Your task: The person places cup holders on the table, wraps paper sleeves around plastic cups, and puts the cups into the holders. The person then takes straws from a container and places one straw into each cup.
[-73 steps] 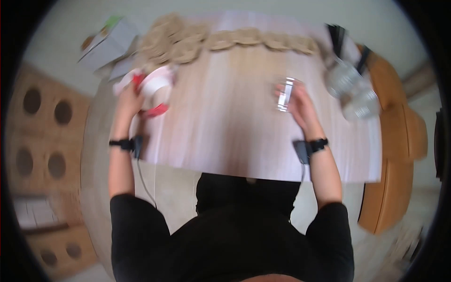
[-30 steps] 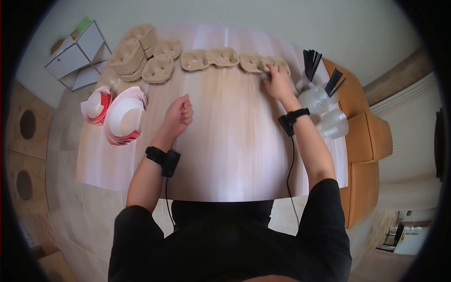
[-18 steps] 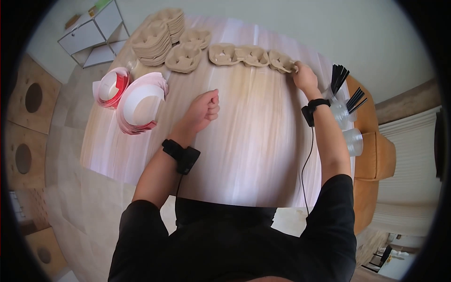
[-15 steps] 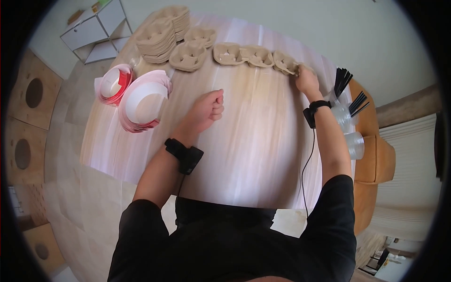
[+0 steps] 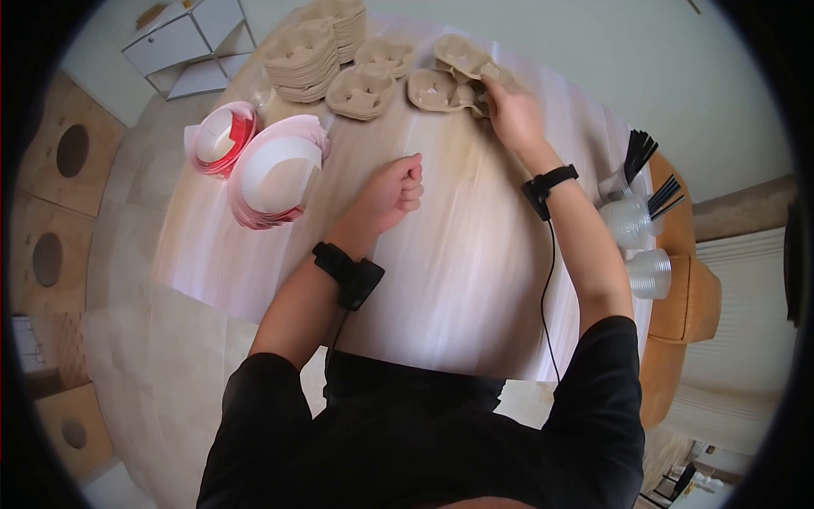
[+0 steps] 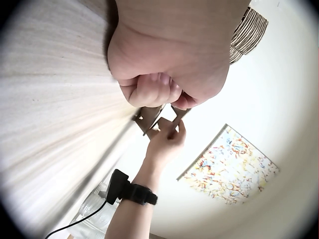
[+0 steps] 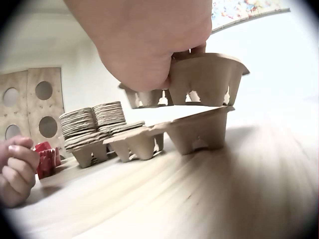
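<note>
My right hand (image 5: 498, 89) grips a brown pulp cup carrier (image 5: 465, 56) by its edge and holds it lifted, tilted, over another carrier (image 5: 434, 90) lying on the wooden table (image 5: 475, 254). In the right wrist view the held carrier (image 7: 205, 82) hangs just above the lying carrier (image 7: 192, 130) without touching it. My left hand (image 5: 409, 185) is a closed fist with nothing in it, resting on the table's middle; the same fist (image 6: 152, 90) fills the left wrist view, with the right hand (image 6: 167, 142) beyond it.
Two stacks of carriers (image 5: 305, 56) and single carriers (image 5: 363, 92) stand at the far left. Red-and-white paper sleeves (image 5: 273, 170) lie on the left. Clear plastic cups (image 5: 632, 222) and black straws (image 5: 640, 153) sit at the right edge, by an orange chair (image 5: 688, 305).
My right hand has picked the end carrier out of the row and carried it left, up over a neighbouring carrier. The left fist has stayed where it was.
</note>
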A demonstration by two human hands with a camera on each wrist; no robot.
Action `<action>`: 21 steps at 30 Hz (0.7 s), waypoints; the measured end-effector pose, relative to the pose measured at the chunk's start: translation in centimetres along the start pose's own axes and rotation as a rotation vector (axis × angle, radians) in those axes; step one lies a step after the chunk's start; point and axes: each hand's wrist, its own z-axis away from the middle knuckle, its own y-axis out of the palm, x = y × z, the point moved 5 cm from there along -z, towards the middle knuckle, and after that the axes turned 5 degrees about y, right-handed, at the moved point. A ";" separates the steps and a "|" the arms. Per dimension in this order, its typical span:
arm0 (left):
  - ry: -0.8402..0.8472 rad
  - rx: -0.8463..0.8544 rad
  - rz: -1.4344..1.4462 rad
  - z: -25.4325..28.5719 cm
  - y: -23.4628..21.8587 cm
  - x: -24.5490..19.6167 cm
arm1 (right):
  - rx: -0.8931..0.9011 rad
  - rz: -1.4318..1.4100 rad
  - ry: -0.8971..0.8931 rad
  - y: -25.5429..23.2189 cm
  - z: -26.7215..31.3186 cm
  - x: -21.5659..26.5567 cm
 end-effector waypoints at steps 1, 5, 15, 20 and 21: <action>0.007 -0.010 -0.003 0.0 -0.1 0.0 | 0.031 -0.017 -0.050 0.7 0.2 0.6; 0.010 -0.022 0.001 0.0 -0.1 0.0 | 0.069 -0.128 -0.163 0.9 0.6 0.7; -0.005 -0.046 0.032 -0.3 -0.5 0.2 | 0.342 -0.221 -0.111 1.9 2.2 0.1; 0.054 -0.169 0.098 -0.6 -0.6 0.0 | 0.181 -0.297 -0.092 1.8 6.2 -0.4; 0.090 -0.216 0.093 -0.5 -0.3 -0.4 | 0.159 -0.339 -0.071 1.5 6.8 -0.8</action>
